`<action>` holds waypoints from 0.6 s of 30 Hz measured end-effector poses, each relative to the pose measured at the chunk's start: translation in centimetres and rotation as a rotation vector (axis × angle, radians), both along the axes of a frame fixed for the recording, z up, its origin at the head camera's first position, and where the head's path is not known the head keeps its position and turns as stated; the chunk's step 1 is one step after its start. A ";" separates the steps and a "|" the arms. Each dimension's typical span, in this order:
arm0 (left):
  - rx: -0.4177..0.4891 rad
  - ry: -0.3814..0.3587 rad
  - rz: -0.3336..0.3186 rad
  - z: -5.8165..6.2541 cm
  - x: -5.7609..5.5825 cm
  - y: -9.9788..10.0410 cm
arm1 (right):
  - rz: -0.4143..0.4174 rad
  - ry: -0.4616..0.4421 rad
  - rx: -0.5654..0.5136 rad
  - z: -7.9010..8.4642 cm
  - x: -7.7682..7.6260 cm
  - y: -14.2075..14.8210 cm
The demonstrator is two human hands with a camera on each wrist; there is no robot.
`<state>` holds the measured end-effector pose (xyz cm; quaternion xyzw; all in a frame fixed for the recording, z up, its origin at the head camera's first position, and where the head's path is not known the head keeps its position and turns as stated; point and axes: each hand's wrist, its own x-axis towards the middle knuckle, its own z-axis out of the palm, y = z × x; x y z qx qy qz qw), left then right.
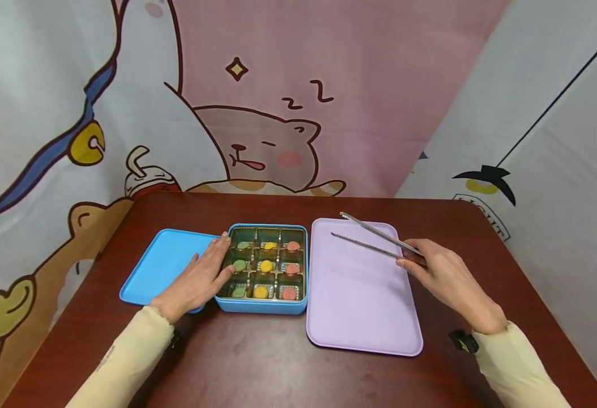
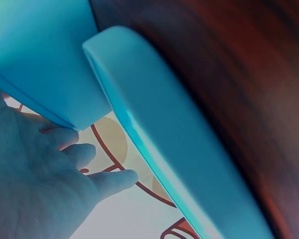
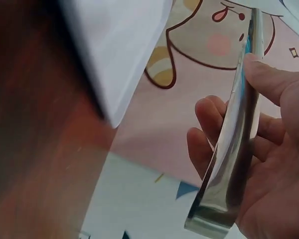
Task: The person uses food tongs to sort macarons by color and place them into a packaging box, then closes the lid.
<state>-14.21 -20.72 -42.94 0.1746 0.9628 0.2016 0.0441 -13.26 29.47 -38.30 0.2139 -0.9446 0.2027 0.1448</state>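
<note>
A blue box (image 1: 261, 306) stands mid-table with a gold divided insert. Its compartments hold small round pieces: green pieces (image 1: 239, 265) at left, yellow pieces (image 1: 265, 266) down the middle, and reddish-pink pieces (image 1: 289, 293) at right. My left hand (image 1: 199, 277) rests along the box's left rim, fingers extended, thumb over the edge. In the left wrist view, that hand's fingers (image 2: 79, 154) lie by the box wall (image 2: 45, 64). My right hand (image 1: 446, 277) grips metal tongs (image 1: 370, 246) above a lilac tray (image 1: 362, 317); their arms are spread apart, with nothing between the tips.
Left of the box lies a blue lid (image 1: 168, 263), partly under my left forearm. The tray sits close against the box's right side. All this is on a dark brown table (image 1: 247, 362), with a cartoon-printed cloth (image 1: 380, 85) hanging behind it.
</note>
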 end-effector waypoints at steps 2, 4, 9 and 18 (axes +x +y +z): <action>-0.001 -0.005 0.000 0.0 0.0 0.0 | -0.008 0.010 -0.002 -0.2 0.5 1.0; 0.001 -0.005 0.000 0.0 0.0 -0.1 | -0.023 0.025 0.001 -0.5 0.9 2.0; 0.003 -0.013 0.004 0.0 0.0 -0.1 | -0.089 0.007 0.004 -1.2 2.3 4.7; 0.001 -0.022 0.002 0.2 0.1 -0.1 | -0.242 -0.140 0.003 -2.3 3.7 9.2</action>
